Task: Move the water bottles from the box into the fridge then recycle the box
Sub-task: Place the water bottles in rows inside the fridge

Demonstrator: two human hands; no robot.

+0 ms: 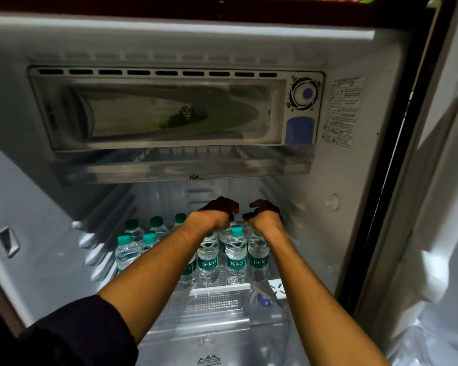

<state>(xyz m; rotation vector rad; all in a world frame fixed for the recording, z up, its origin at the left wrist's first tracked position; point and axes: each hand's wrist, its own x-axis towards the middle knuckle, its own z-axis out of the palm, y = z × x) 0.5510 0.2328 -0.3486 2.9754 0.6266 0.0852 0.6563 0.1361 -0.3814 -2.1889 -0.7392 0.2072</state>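
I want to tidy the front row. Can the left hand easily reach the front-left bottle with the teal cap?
Probably yes. The front-left bottle stands at the shelf's front edge with nothing before it, and the fridge door is open. The left hand is deeper inside, above the back bottles, so it must only pull back and go leftward.

Our forearms cover part of the water bottles on the fridge shelf. Both hands sit in shadow far back, so we cannot tell what the fingers grip.
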